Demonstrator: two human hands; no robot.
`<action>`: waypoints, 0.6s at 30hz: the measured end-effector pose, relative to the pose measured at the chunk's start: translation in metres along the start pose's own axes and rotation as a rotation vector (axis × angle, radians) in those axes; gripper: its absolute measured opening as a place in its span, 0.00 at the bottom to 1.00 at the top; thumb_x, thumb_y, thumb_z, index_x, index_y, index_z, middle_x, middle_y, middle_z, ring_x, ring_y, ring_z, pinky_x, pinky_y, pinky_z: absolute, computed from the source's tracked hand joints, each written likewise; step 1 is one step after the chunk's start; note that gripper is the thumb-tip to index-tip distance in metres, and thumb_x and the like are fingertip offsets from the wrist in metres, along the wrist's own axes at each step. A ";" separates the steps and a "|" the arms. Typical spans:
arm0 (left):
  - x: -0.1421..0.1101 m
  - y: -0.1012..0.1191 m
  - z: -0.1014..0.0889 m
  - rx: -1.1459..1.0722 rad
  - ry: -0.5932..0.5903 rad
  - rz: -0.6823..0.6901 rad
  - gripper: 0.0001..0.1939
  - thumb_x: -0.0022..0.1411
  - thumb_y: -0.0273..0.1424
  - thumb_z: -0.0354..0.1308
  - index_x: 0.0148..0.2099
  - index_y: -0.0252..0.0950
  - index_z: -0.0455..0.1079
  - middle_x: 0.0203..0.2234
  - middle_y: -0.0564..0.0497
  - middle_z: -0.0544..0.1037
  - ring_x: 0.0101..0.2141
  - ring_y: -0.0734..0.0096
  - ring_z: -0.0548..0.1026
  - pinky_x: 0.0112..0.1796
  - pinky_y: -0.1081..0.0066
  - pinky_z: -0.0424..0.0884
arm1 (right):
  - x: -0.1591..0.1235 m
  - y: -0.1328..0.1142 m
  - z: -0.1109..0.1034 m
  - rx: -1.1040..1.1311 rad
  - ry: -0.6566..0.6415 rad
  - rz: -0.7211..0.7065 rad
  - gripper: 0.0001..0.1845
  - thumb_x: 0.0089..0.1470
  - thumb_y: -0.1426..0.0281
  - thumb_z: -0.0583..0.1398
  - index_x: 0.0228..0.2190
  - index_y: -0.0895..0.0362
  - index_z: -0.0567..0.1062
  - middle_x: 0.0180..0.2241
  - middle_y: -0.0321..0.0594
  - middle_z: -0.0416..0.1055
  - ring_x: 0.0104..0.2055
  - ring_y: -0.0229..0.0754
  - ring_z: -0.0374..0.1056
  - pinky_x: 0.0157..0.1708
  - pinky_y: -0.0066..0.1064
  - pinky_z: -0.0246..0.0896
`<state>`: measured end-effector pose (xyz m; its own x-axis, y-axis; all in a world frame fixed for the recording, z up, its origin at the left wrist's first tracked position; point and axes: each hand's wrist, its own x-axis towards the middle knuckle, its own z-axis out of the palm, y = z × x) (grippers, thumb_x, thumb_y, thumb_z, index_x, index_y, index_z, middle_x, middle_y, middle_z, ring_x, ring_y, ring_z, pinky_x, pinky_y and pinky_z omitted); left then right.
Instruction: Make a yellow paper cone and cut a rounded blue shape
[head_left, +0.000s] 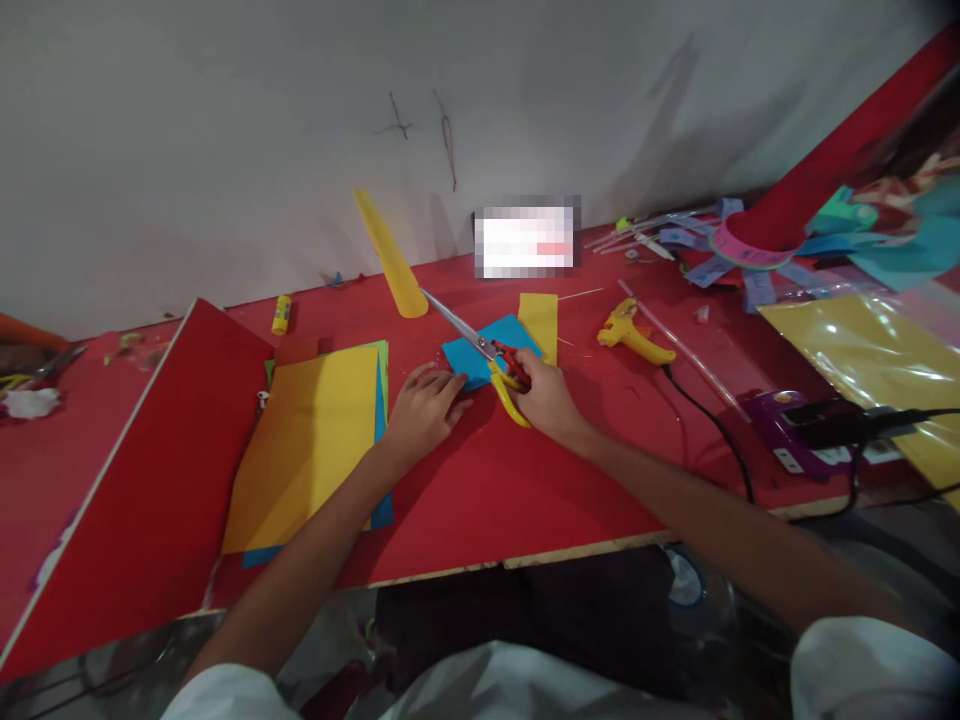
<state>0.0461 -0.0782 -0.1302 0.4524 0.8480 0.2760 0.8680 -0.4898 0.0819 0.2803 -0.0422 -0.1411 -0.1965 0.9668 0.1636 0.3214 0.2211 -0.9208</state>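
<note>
In my right hand (546,398) is a pair of scissors (484,345) with one yellow and one red handle. The blades point up and left across a small blue piece of paper (499,338); I cannot tell whether they cut into it. Curled fingers of my left hand (427,405) grip the lower left corner of that blue paper. Just beyond the scissor tips stands a long, curved yellow paper strip (391,255). A small yellow paper piece (538,318) lies behind the blue one.
Left lie stacked coloured sheets (307,440) beside a tilted red board (150,500) and a glue stick (281,315). Right are a yellow glue gun (634,335) with its cord, a clear stick (682,350), a purple power strip (795,430) and a red paper column (817,190).
</note>
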 end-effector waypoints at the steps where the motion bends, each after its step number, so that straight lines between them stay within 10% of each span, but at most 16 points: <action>1: 0.004 0.000 -0.001 0.018 -0.008 0.011 0.16 0.74 0.34 0.58 0.59 0.34 0.77 0.48 0.38 0.85 0.51 0.50 0.82 0.61 0.49 0.70 | 0.000 0.001 0.000 0.002 0.000 0.001 0.13 0.51 0.58 0.63 0.33 0.50 0.67 0.29 0.34 0.73 0.30 0.44 0.71 0.30 0.33 0.61; 9: 0.027 0.022 -0.014 0.271 -0.213 0.088 0.16 0.71 0.21 0.52 0.53 0.33 0.79 0.41 0.37 0.81 0.43 0.50 0.80 0.36 0.60 0.74 | 0.003 0.001 0.001 0.003 0.020 -0.002 0.14 0.51 0.57 0.63 0.31 0.50 0.66 0.27 0.34 0.71 0.29 0.43 0.69 0.30 0.34 0.61; 18: 0.014 0.007 0.016 -0.109 0.195 -0.100 0.14 0.75 0.26 0.51 0.51 0.38 0.78 0.46 0.43 0.83 0.46 0.59 0.81 0.43 0.64 0.77 | 0.000 -0.001 -0.003 0.045 -0.037 -0.042 0.16 0.55 0.58 0.65 0.43 0.53 0.74 0.36 0.38 0.78 0.35 0.44 0.74 0.36 0.34 0.68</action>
<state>0.0622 -0.0665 -0.1409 0.3086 0.8432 0.4401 0.8743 -0.4337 0.2179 0.2823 -0.0418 -0.1392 -0.2431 0.9512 0.1899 0.2706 0.2545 -0.9285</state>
